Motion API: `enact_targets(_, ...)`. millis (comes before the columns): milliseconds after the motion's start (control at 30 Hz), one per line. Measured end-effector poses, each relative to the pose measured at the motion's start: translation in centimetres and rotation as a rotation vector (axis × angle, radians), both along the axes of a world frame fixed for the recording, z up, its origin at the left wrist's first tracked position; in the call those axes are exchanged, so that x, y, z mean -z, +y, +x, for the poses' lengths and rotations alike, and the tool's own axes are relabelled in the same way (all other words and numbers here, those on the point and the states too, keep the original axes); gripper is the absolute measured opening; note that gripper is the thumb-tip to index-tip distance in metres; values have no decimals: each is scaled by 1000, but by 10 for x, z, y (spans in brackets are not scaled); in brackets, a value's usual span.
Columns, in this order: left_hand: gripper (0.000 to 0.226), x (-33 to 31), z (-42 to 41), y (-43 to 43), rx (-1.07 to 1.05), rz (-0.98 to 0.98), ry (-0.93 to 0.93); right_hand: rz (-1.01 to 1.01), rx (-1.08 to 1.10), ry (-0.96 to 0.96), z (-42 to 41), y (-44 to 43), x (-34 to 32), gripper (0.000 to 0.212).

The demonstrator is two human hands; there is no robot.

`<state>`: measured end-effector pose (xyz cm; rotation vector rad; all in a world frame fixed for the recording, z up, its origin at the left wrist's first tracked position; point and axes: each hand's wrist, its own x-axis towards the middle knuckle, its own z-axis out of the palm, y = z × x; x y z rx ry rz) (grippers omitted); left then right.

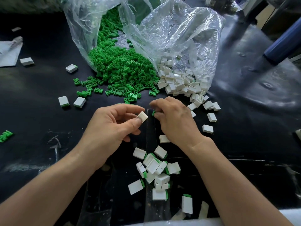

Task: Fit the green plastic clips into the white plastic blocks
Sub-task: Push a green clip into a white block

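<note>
Lowest in the frame, at bottom centre, a loose pile of finished pieces (154,168) lies on the black tabletop (40,98), each white with a green edge showing.

Just above it the two hands meet at mid frame. The left hand (110,128) has its grip closed on one white block (142,116), pinched between thumb and forefinger, one end turned toward the other hand. The right hand (176,123) pinches a green clip (153,113) in its fingertips. Only a sliver of green shows, so which way the clip faces cannot be told. Clip and block are near but apart, with a dark gap between them, so the fit looks not yet begun.

The likely trouble lies there. A clip brought in tilted or reversed would jam at the opening or seat only halfway. The block is held by a light pinch, so a hard push could twist it out of the fingers. A dropped clip would land among the finished pieces and be hard to pick out.

Right of the right hand, loose white blocks (207,128) lie scattered. Farther up, a heap of green clips (120,69) spills from a clear plastic bag (81,30) at upper centre. Touching it on the right, a heap of white blocks (179,84) spills from a second bag (179,33)
</note>
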<state>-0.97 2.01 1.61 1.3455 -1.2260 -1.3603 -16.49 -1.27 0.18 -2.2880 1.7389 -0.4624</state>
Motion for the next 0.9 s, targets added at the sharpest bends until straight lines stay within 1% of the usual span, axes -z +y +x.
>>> enact_targets(67, 23, 0, 0, 0, 3, 17, 13, 24, 9, 2, -2, -1, 0, 29)
enact_targets(167, 18, 0, 0, 0, 12, 23, 25, 19, 9, -19, -5, 1, 0, 17)
enact_targets(233, 16, 0, 0, 0, 15, 26, 29, 9, 13, -74, -6, 2, -2, 9)
enact_targets(267, 15, 0, 0, 0, 18, 30, 35, 6, 28, -131, -7, 3, -3, 8)
enact_targets(333, 13, 0, 0, 0, 26, 34, 49, 56, 80, -351, -10, 5, -6, 15)
enact_targets(400, 12, 0, 0, 0, 29, 33, 52, 193, 106, -652, -11, 7, -11, 22)
enact_targets(433, 12, 0, 0, 0, 28, 31, 52, 248, 104, -771, -11, 8, -13, 26)
enact_targets(467, 12, 0, 0, 0, 25, 29, 52, 284, 96, -853, -11, 10, -15, 27)
enact_targets(533, 12, -1, 0, 0, 21, 26, 55, 329, 76, -941, -9, 12, -18, 24)
enact_targets(700, 10, -2, 0, 1, 26, 29, 53, 387, 22, -973, -5, 17, -22, 16)
enact_targets(900, 11, -3, -1, 1, 17, 29, 36, 389, -10, -867, -1, 20, -21, 19)
